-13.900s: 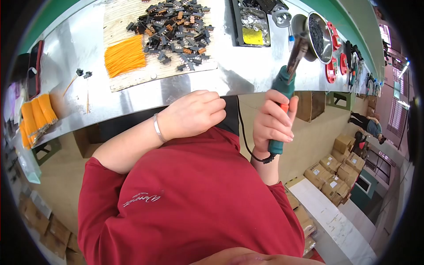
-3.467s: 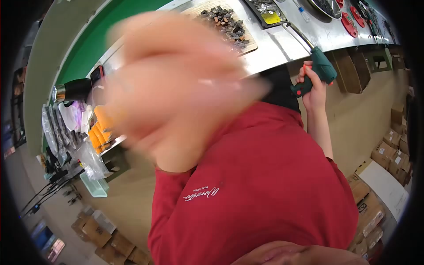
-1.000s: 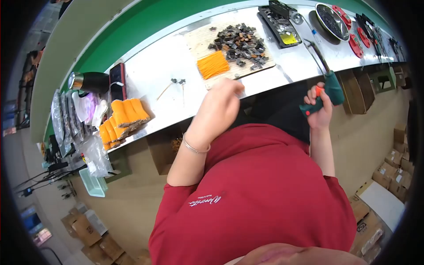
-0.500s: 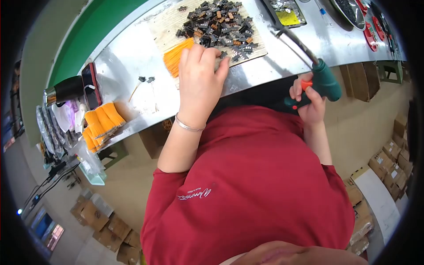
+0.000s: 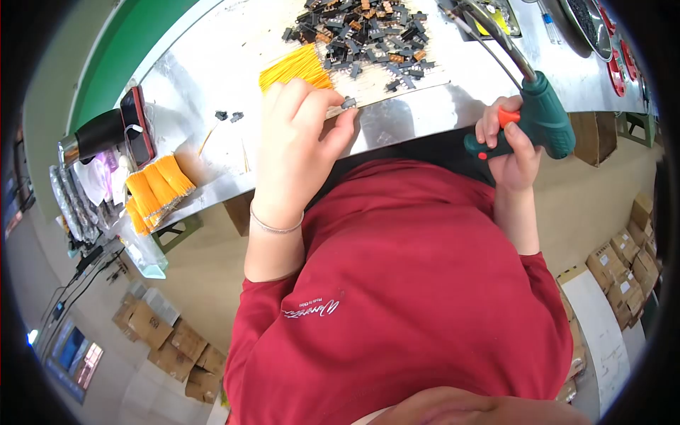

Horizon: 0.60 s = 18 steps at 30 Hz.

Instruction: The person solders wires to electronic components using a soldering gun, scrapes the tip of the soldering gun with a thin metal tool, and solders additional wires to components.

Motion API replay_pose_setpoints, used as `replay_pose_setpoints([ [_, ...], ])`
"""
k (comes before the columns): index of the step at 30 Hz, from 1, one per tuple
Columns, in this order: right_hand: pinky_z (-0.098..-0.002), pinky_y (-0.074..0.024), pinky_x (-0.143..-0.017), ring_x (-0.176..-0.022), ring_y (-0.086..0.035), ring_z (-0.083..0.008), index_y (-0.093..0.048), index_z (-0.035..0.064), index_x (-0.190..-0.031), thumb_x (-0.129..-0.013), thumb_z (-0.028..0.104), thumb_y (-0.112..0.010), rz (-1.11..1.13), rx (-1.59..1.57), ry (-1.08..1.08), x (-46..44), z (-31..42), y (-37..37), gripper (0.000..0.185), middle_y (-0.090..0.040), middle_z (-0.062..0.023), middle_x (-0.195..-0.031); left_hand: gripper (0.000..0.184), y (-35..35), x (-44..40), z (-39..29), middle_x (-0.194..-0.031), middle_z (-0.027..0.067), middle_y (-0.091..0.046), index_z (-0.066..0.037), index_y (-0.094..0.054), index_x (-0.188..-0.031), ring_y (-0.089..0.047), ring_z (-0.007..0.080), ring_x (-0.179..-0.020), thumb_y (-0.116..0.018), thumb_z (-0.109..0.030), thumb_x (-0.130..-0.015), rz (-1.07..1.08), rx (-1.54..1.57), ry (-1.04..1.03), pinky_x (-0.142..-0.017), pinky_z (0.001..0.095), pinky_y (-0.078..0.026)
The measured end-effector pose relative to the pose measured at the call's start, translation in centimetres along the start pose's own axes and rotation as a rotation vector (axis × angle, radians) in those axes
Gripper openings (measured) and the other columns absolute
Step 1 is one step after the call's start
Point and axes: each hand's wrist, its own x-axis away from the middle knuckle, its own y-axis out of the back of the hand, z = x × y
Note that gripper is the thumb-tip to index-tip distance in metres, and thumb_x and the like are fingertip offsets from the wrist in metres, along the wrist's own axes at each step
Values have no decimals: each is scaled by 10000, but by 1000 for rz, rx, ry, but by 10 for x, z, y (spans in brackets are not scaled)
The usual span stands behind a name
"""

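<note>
My left hand (image 5: 301, 142) is over the front edge of the wooden board (image 5: 397, 97), with a small black switch (image 5: 348, 103) between thumb and forefinger. Just beyond it lie a bundle of orange wires (image 5: 296, 69) and a heap of black and brown switches (image 5: 361, 35). My right hand (image 5: 513, 145) is wrapped round the handle of a green soldering gun (image 5: 545, 120), whose metal tip points up and left above the bench. Left of my left hand, two switches (image 5: 229, 115) lie on the metal bench beside thin wires.
Orange wire bundles (image 5: 159, 188), a red-edged phone (image 5: 137, 126) and a black flask (image 5: 99, 137) are at the left. A black tray (image 5: 513, 18), a metal bowl (image 5: 591, 28) and red holders (image 5: 616, 74) stand at the right. Cardboard boxes (image 5: 623, 276) are on the floor.
My left hand has drawn back from the heap to the board's front edge, and a switch now shows in its fingertips. My right hand keeps its hold on the soldering gun.
</note>
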Motion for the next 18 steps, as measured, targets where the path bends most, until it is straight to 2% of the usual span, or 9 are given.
replay_pose_setpoints([
  [7, -300, -416, -653, -650, -479, -130, -511, 21, -1122, -894, 138, -535, -36, 116, 49, -8, 3, -5, 257, -520, -100, -789, 216, -2, 0, 4, -814, 78, -517, -74, -612, -865, -492, 287, -783, -763, -95, -711, 33, -41, -32, -703, 369, -421],
  [9, -300, -417, -656, -655, -482, -130, -513, 20, -1123, -897, 136, -531, -39, 131, 57, -10, 3, -6, 255, -523, -103, -793, 209, 2, -1, 6, -775, 51, -547, -72, -643, -843, -527, 228, -742, -782, -56, -688, 7, -38, -53, -663, 341, -436],
  [12, -299, -419, -653, -643, -481, -125, -514, 19, -1138, -901, 136, -530, -33, 175, 74, -15, 2, -8, 265, -528, -102, -798, 206, 12, -1, 9, -797, 59, -562, -59, -660, -874, -547, 231, -786, -772, -40, -702, -84, -67, 21, -692, 339, -450],
  [15, -285, -410, -628, -619, -471, -116, -519, 18, -1160, -908, 136, -527, -38, 102, 33, -20, -1, -9, 278, -530, -100, -802, 213, 16, -8, 17, -816, 66, -577, -43, -669, -898, -566, 234, -806, -769, -30, -710, -140, -140, 4, -718, 331, -465],
  [18, -265, -395, -593, -597, -457, -104, -524, 17, -1179, -920, 138, -520, -23, 77, 37, -24, -4, -5, 286, -530, -97, -801, 217, 11, -9, 23, -866, 67, -567, -54, -658, -914, -543, 263, -810, -754, -61, -719, -110, -151, 20, -721, 360, -457],
])
